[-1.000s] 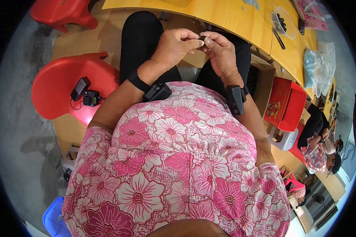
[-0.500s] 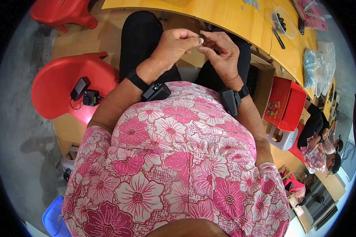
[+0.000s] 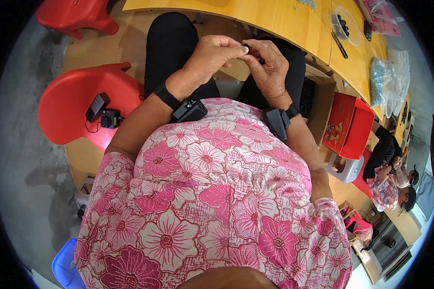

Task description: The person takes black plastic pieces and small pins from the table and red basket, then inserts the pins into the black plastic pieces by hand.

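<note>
Two bare hands meet over the lap, and between their fingertips is one small dark piece (image 3: 245, 46), mostly covered by the fingers. The left hand (image 3: 212, 55) has a narrow grip, thumb and forefinger pinched on that piece; the right hand (image 3: 269, 65) is curled close beside it, its fingertips at or near the same spot, though I cannot tell whether they press on it. As far as can be judged, work on this piece is under way and not finished, since it is in the fingers and has not been set down; what has been done to it is too small to see. Just beyond the hands lie the black trousers (image 3: 171, 43), then the yellow table (image 3: 284, 24). Toward its right part stands a clear tub (image 3: 354, 30) with several round black pieces (image 3: 343, 25) in it; whether these are done or waiting cannot be told. A black pen (image 3: 340, 46) lies just beside the tub, and nearer the table's right edge rests a clear bag of bluish bits (image 3: 377, 83). Farther out, a red box (image 3: 340, 125) stands to the right, and a red chair (image 3: 67, 103) to the left bears small black devices (image 3: 97, 107).
</note>
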A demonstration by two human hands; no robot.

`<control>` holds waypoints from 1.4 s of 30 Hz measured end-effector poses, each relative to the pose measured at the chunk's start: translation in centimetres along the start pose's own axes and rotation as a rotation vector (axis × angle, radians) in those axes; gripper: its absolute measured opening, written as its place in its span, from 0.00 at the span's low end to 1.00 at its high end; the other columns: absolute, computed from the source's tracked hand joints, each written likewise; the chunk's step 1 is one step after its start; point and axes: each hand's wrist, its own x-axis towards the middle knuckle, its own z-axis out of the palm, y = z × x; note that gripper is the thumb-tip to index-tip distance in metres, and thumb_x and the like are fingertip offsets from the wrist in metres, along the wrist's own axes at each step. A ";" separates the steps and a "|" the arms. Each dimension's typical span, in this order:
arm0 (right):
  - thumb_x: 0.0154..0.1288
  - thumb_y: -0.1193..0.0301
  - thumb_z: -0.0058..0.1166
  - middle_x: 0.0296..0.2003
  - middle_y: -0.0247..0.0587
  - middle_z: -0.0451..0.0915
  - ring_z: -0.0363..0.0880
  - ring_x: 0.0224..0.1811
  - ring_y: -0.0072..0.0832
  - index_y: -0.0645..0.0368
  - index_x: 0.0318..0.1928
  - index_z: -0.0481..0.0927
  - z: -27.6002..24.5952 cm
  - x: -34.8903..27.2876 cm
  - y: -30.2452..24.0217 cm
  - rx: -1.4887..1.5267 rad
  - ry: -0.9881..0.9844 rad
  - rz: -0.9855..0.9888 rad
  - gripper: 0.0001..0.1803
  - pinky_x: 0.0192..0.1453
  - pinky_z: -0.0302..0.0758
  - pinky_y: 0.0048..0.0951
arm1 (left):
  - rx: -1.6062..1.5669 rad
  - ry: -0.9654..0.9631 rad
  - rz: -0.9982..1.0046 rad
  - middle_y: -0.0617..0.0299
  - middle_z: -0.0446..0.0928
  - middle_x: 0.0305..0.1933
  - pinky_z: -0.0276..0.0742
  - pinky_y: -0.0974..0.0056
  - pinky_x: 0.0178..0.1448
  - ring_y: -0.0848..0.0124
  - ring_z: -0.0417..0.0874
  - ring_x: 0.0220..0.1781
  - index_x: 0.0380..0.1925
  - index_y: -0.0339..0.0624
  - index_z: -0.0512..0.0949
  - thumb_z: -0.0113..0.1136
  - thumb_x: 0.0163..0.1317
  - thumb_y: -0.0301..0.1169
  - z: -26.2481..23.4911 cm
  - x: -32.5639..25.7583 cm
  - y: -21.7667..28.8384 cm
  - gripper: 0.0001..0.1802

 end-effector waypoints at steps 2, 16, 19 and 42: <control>0.52 0.74 0.67 0.33 0.36 0.80 0.79 0.33 0.24 0.57 0.42 0.81 0.0 -0.1 -0.1 0.015 0.002 0.012 0.15 0.37 0.78 0.21 | -0.021 -0.005 -0.016 0.68 0.79 0.32 0.69 0.75 0.33 0.83 0.73 0.30 0.36 0.41 0.82 0.62 0.61 0.36 0.0 0.0 -0.1 0.10; 0.51 0.78 0.63 0.31 0.36 0.79 0.78 0.31 0.25 0.57 0.41 0.81 -0.4 0.0 -0.6 -0.020 0.016 0.003 0.15 0.36 0.76 0.23 | 0.029 -0.152 0.342 0.71 0.70 0.34 0.70 0.79 0.38 0.84 0.71 0.34 0.54 0.40 0.75 0.65 0.59 0.33 -0.1 0.0 -0.5 0.23; 0.51 0.79 0.60 0.31 0.37 0.79 0.78 0.31 0.27 0.57 0.41 0.80 -0.4 0.1 -0.6 -0.033 0.014 -0.036 0.15 0.37 0.76 0.23 | 0.296 -0.110 0.440 0.72 0.67 0.33 0.68 0.81 0.36 0.84 0.68 0.32 0.57 0.43 0.74 0.68 0.55 0.31 -0.2 0.1 0.2 0.28; 0.51 0.79 0.58 0.31 0.37 0.77 0.77 0.33 0.33 0.55 0.43 0.78 -0.5 0.9 -1.6 -0.116 -0.003 -0.134 0.16 0.37 0.75 0.28 | 0.538 0.040 0.699 0.64 0.73 0.29 0.74 0.72 0.32 0.76 0.74 0.27 0.47 0.42 0.78 0.70 0.50 0.39 0.1 -0.1 1.2 0.24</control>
